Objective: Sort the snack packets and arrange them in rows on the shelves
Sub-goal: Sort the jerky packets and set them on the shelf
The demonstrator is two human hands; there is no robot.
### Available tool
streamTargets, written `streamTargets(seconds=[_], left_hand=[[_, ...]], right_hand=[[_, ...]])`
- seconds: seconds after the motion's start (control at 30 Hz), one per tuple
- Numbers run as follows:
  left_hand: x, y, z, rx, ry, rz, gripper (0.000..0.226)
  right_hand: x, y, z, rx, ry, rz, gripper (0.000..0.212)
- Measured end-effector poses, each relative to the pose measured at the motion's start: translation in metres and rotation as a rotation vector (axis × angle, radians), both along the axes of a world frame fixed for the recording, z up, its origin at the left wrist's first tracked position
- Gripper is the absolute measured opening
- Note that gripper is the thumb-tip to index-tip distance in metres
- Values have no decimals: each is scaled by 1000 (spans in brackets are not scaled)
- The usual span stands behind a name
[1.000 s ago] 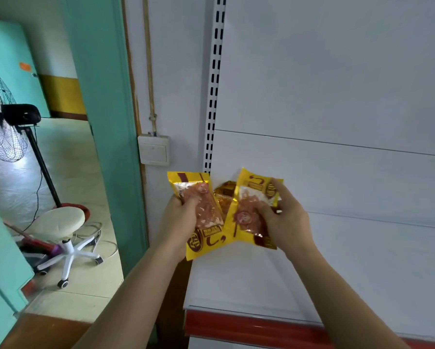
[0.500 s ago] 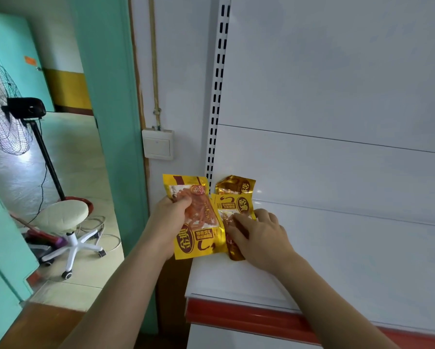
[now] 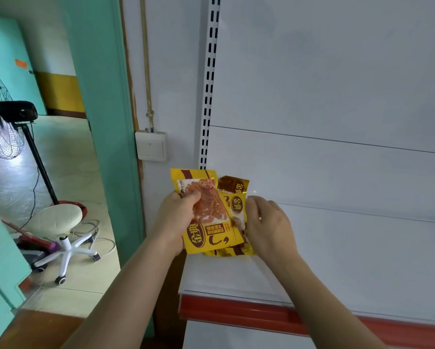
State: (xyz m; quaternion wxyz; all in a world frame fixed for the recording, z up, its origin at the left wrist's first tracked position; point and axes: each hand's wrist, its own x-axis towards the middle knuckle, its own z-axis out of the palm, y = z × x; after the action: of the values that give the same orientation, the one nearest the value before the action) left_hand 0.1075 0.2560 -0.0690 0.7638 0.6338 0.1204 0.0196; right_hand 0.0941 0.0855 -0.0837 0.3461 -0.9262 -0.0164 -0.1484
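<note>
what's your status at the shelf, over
Left hand grips front packet. Right hand on packets behind, at shelf left end. Nothing in the way.

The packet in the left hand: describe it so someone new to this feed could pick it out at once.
Find the white shelf with the red front strip; at its left end two hands hold yellow snack packets. The front packet is gripped by the left hand. Unlike the packets behind it by the right hand, it shows its whole face, with orange strips in a clear window.

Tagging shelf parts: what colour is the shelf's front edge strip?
Red, on the front edge strip of the white shelf; head view.
</note>
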Motion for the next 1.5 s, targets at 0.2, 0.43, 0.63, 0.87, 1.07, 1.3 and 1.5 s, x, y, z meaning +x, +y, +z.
streamTargets(seconds=[0.2,0.43,0.63,0.87,1.07,1.3,1.5], left_hand=[[-4,-25,-3,-95,-63,-52,11],[-2,-10,14,754,-369,19,69],[-3,-23,19,1068,-440,-460,32],[2,-15,-9,637,-231,-107,21],[-5,-28,-27,962,-146,-66,41],[-28,-21,-41,1458,-290,-85,48],[-34,-18,-52,1543,-302,-107,52]], right_hand=[[-2,-14,3,390,193,105,24],[4,-66,37,103,124,232,28],[4,-63,57,22,-69,308,26],[-10,-48,18,220,106,-41,86],[-17,-23,-9,198,78,61,42],[-33,-13,-31,-308,44,126,32],[-48,-10,-31,-521,117,102,43]])
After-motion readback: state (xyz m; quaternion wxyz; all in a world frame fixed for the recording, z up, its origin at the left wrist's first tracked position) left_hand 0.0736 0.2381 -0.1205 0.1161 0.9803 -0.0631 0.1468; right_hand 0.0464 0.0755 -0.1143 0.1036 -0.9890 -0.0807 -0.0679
